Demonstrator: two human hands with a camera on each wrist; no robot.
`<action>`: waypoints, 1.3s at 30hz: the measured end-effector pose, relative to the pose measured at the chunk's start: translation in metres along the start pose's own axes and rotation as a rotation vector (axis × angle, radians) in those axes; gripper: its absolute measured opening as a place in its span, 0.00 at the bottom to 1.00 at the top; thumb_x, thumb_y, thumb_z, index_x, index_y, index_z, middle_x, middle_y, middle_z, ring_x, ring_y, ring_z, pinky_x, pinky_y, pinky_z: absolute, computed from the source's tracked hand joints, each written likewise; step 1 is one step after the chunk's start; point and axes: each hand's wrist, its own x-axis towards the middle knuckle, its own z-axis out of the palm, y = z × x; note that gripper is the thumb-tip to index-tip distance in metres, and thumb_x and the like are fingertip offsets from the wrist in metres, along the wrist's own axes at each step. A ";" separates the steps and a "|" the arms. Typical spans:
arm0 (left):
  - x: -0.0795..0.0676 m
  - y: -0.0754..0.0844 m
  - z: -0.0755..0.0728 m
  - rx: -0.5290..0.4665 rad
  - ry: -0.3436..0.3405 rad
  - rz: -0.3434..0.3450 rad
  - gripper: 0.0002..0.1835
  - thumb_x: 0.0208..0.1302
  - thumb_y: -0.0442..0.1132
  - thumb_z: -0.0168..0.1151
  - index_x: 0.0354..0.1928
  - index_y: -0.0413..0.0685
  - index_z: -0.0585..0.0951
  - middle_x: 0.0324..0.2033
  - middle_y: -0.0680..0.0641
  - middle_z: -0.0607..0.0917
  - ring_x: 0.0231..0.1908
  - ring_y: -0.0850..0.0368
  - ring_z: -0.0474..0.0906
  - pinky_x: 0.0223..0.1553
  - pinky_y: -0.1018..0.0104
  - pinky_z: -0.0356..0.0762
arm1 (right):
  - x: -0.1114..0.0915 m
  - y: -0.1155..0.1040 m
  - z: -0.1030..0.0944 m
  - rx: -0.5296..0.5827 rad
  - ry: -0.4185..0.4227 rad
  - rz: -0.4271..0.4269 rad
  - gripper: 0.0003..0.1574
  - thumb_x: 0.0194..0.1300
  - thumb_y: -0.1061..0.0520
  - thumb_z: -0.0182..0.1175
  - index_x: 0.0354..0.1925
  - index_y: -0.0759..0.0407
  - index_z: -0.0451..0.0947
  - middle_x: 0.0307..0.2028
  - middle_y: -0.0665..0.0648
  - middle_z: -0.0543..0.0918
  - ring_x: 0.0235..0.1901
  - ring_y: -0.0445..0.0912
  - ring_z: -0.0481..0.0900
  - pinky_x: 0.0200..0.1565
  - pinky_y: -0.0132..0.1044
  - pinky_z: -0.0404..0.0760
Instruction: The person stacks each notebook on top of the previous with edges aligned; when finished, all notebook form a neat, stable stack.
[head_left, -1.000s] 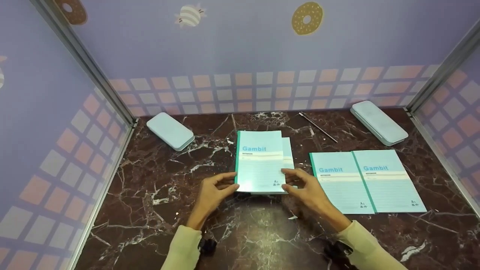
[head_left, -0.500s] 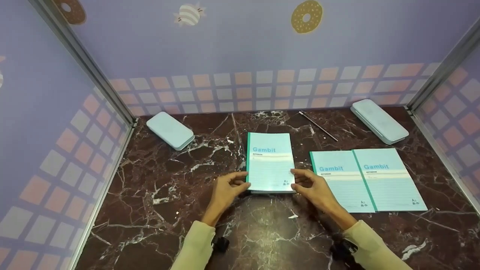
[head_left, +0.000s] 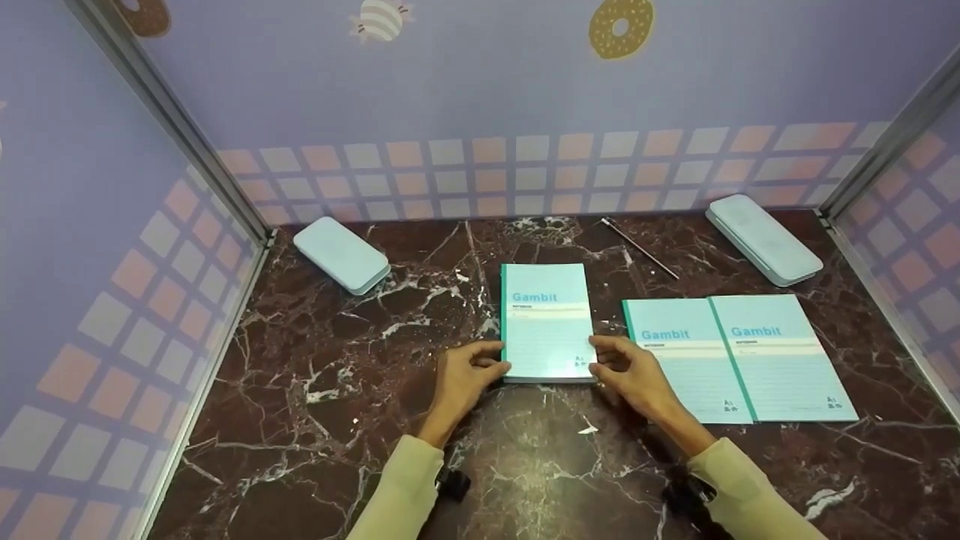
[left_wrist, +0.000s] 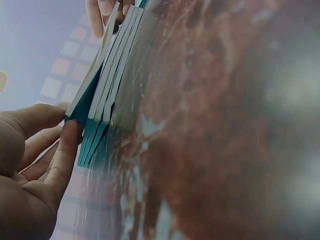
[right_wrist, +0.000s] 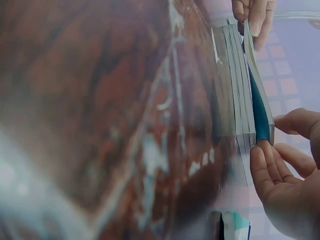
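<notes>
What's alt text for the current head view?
A person's left hand and right hand hold the top notebook of a stack by its sides on a dark marbled table. To the right, two more Gambit notebooks lie side by side; farther back, a slim rod lies between two pale cases.

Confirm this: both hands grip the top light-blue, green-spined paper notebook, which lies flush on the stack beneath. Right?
Not flush: the left wrist view shows a gap between the top notebook and the stack beneath. The left hand and right hand do grip it.
</notes>
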 end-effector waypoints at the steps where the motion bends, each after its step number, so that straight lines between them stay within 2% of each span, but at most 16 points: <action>1: 0.000 0.000 0.001 0.010 0.006 0.003 0.16 0.60 0.31 0.80 0.51 0.39 0.91 0.39 0.43 0.92 0.36 0.53 0.90 0.37 0.66 0.89 | 0.000 0.000 0.000 -0.013 0.003 0.000 0.25 0.66 0.72 0.70 0.61 0.73 0.81 0.50 0.64 0.85 0.46 0.53 0.84 0.48 0.30 0.84; 10: -0.001 -0.002 0.003 0.145 0.045 0.065 0.14 0.59 0.34 0.81 0.47 0.41 0.92 0.41 0.43 0.92 0.36 0.54 0.90 0.37 0.65 0.88 | -0.002 -0.001 0.002 -0.096 0.023 -0.021 0.23 0.66 0.71 0.71 0.60 0.70 0.83 0.47 0.60 0.84 0.43 0.52 0.84 0.46 0.32 0.85; 17: -0.002 -0.006 0.005 0.152 0.052 0.080 0.14 0.58 0.34 0.82 0.46 0.41 0.93 0.39 0.44 0.92 0.35 0.54 0.90 0.37 0.66 0.88 | -0.002 -0.002 0.001 -0.157 0.034 -0.043 0.21 0.64 0.70 0.74 0.56 0.69 0.86 0.43 0.58 0.84 0.40 0.51 0.84 0.43 0.33 0.85; 23: -0.005 -0.004 0.004 0.161 0.004 0.113 0.17 0.55 0.34 0.84 0.48 0.40 0.92 0.46 0.40 0.91 0.38 0.51 0.91 0.40 0.68 0.88 | -0.005 0.000 -0.001 -0.136 0.001 -0.039 0.23 0.64 0.70 0.74 0.57 0.70 0.85 0.49 0.62 0.85 0.45 0.57 0.87 0.49 0.40 0.88; 29: -0.010 -0.005 0.005 0.127 -0.058 0.128 0.21 0.56 0.25 0.81 0.53 0.33 0.89 0.55 0.35 0.88 0.44 0.44 0.90 0.42 0.68 0.88 | -0.009 0.002 -0.002 -0.144 -0.043 -0.024 0.28 0.64 0.69 0.74 0.62 0.69 0.83 0.58 0.68 0.84 0.51 0.62 0.87 0.54 0.47 0.87; 34: -0.012 -0.005 0.006 0.132 -0.049 0.125 0.21 0.55 0.20 0.78 0.53 0.31 0.88 0.56 0.35 0.87 0.45 0.42 0.89 0.43 0.68 0.88 | -0.010 0.002 -0.003 -0.212 -0.039 -0.007 0.30 0.63 0.68 0.75 0.63 0.67 0.83 0.62 0.67 0.83 0.58 0.62 0.84 0.60 0.51 0.83; 39: -0.013 -0.005 0.006 0.142 -0.045 0.104 0.22 0.57 0.22 0.78 0.55 0.34 0.88 0.55 0.37 0.88 0.43 0.45 0.90 0.42 0.69 0.88 | -0.011 0.003 -0.004 -0.232 -0.053 0.018 0.30 0.65 0.67 0.74 0.64 0.64 0.83 0.65 0.64 0.82 0.62 0.61 0.82 0.60 0.51 0.82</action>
